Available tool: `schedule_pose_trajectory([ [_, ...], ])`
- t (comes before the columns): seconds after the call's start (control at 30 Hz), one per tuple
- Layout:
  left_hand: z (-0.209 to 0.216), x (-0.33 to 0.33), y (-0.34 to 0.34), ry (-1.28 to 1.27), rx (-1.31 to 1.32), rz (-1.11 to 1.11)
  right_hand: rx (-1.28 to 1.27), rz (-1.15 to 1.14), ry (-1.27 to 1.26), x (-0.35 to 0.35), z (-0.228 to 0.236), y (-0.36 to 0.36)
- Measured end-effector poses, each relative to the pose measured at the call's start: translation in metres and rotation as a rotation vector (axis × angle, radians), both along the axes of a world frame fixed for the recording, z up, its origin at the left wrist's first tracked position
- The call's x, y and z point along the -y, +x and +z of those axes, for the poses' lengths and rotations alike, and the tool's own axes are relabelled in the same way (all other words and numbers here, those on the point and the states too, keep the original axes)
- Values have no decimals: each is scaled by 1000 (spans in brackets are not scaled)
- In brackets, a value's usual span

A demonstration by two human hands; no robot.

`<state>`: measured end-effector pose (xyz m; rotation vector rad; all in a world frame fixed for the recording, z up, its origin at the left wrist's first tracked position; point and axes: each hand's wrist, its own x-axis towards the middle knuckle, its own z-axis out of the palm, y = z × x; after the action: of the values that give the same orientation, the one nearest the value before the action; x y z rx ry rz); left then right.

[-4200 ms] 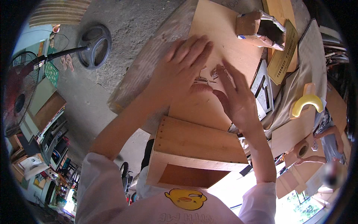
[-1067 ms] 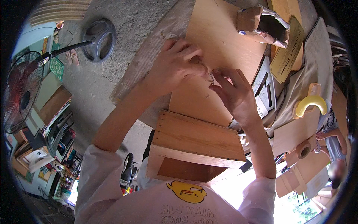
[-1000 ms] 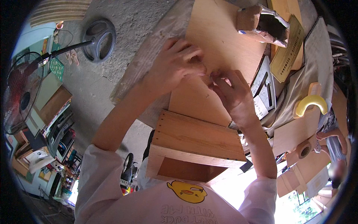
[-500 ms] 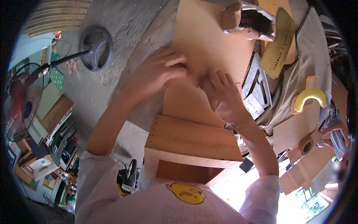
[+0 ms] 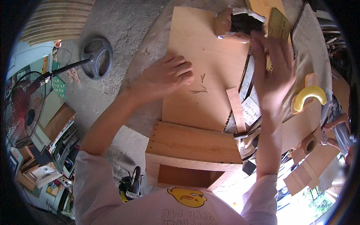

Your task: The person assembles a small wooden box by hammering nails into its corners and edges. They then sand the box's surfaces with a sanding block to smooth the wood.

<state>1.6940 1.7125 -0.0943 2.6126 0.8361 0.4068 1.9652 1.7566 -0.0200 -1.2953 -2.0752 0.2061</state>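
My left hand (image 5: pixel 167 77) rests knuckles-up on the left edge of a large plywood sheet (image 5: pixel 204 63), fingers curled, holding nothing that I can see. A few small nails (image 5: pixel 200 88) lie loose on the sheet just right of it. My right hand (image 5: pixel 273 71) is raised and spread over the far right of the bench, blurred, close to a torn cardboard box (image 5: pixel 238 24) and a yellowish card (image 5: pixel 275 30). An open wooden box (image 5: pixel 191 155) sits near my chest. A thin wood strip (image 5: pixel 236 108) lies between the sheet and my right forearm.
A yellow-handled tool (image 5: pixel 309 97), printed papers (image 5: pixel 251 108), a tape roll (image 5: pixel 309 144) and plywood offcuts crowd the right side. A standing fan (image 5: pixel 24 108) with its round base (image 5: pixel 97 56) stands on the concrete floor to the left, by cluttered shelves.
Both hands were together over the nails on the sheet. Now my right hand has lifted away toward the far right by the cardboard box, and my left stays on the sheet.
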Motion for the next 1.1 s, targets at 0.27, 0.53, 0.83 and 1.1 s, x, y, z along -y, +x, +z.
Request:
schedule_pose_trajectory([
  [0.27, 40, -48, 36, 19, 403, 230, 261, 245, -377, 78, -47, -17],
  [0.53, 55, -114, 100, 242, 410, 162, 193, 310, -374, 90, -56, -22],
  [0.83, 41, -72, -1, 12, 376, 378, 437, 275, -305, 91, -56, -23],
  [1.1, 26, 6, -23, -179, 3, 217, -55, -79, 20, 23, -17, -8],
])
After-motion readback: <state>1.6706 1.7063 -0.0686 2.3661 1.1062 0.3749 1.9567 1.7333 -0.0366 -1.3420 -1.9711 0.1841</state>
